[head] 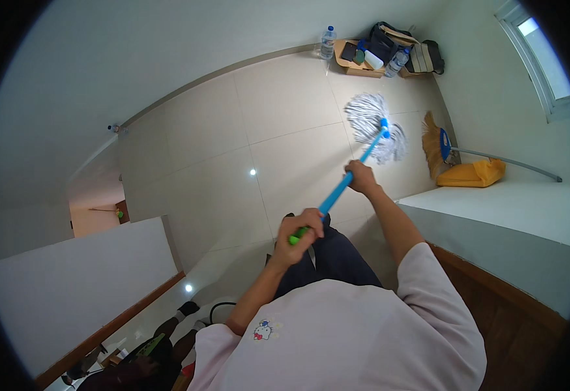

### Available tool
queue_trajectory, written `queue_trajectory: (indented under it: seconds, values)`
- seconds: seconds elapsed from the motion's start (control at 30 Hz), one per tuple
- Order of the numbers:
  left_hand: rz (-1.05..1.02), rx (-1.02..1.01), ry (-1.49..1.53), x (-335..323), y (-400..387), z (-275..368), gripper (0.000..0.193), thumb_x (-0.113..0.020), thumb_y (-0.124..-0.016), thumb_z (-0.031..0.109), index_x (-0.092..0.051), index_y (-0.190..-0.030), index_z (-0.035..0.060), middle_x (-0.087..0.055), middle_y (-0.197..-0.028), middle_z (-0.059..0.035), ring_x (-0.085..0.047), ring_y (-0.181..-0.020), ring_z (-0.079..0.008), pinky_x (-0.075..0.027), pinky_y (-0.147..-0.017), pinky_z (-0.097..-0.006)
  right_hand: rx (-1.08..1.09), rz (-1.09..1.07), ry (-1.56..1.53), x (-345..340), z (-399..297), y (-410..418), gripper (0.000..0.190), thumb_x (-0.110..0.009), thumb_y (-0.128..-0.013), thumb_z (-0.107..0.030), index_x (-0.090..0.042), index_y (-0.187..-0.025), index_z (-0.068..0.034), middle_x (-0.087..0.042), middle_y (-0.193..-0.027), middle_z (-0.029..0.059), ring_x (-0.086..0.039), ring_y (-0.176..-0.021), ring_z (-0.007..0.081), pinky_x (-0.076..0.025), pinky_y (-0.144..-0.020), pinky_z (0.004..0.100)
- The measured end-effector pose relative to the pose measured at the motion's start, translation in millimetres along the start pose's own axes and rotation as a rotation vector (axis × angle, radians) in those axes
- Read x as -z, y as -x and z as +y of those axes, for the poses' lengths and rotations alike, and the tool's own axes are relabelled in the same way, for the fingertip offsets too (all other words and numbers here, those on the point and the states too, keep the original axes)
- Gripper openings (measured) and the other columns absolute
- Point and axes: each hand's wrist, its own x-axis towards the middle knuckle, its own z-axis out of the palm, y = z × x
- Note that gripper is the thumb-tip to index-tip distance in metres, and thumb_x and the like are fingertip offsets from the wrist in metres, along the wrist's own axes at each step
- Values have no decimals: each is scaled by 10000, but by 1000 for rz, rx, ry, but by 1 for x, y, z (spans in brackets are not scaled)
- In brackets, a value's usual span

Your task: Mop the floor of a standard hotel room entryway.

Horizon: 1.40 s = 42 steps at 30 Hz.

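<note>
A string mop with a blue handle [334,196] slants away from my body across the view. Close to my waist, my left hand [298,235] is wrapped around the green grip [296,238] at the handle's end. Further along, my right hand [361,176] grasps the blue shaft. The mop's white-grey string head [366,113] lies spread on the tiled floor [294,107], fanned to both sides of its blue clamp [384,128].
Beyond the mop, a small wooden stand [365,72] holds bags and other items beside water bottles [328,43]. At right are a straw broom [432,141] and a yellow bag [470,174] by a white ledge [500,205]. Another person [153,357] is at lower left, beyond a low wall [84,264].
</note>
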Motion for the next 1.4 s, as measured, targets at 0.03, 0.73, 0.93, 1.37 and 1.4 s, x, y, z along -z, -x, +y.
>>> queue_trajectory:
  seconds: [0.03, 0.73, 0.93, 1.37, 1.4]
  values:
    - [-55, 19, 15, -2, 2, -5, 96, -480, -677, 99, -498, -626, 19, -432, -517, -28, -403, -510, -142, -358, -757, -332, -55, -73, 2, 4, 3, 9, 196, -648, -586, -206, -581, -759, -145, -529, -849, 36, -488, -937, 212, -404, -711, 470]
    - [-2, -330, -99, 92, 40, 162, 133, -497, -677, 198, -501, -665, 66, -447, -388, -29, -406, -314, -125, -362, -554, -296, 584, -160, -396, -5, -219, 28, 125, -592, -572, -155, -513, -555, -60, -523, -568, 135, -527, -588, 332, -430, -568, 415]
    - [75, -92, 12, 61, 44, 100, 163, -479, -672, 186, -524, -637, 33, -438, -441, -31, -384, -385, -124, -358, -637, -324, 469, -255, -332, -2, -132, 33, 131, -605, -555, -180, -548, -596, -69, -546, -610, 122, -536, -624, 321, -427, -627, 409]
    - [41, -341, -318, 60, 63, 181, 108, -479, -549, 129, -496, -536, 23, -452, -388, -58, -406, -317, -158, -370, -508, -324, 753, -299, -444, -8, -255, 10, 117, -614, -541, -123, -516, -566, -64, -535, -591, 113, -527, -630, 320, -441, -586, 411]
    - [32, -349, -314, 64, 65, 181, 108, -483, -548, 129, -495, -543, 23, -456, -391, -58, -408, -318, -157, -369, -503, -322, 744, -248, -467, -11, -257, 11, 116, -612, -540, -117, -516, -571, -61, -536, -594, 113, -528, -636, 318, -439, -592, 412]
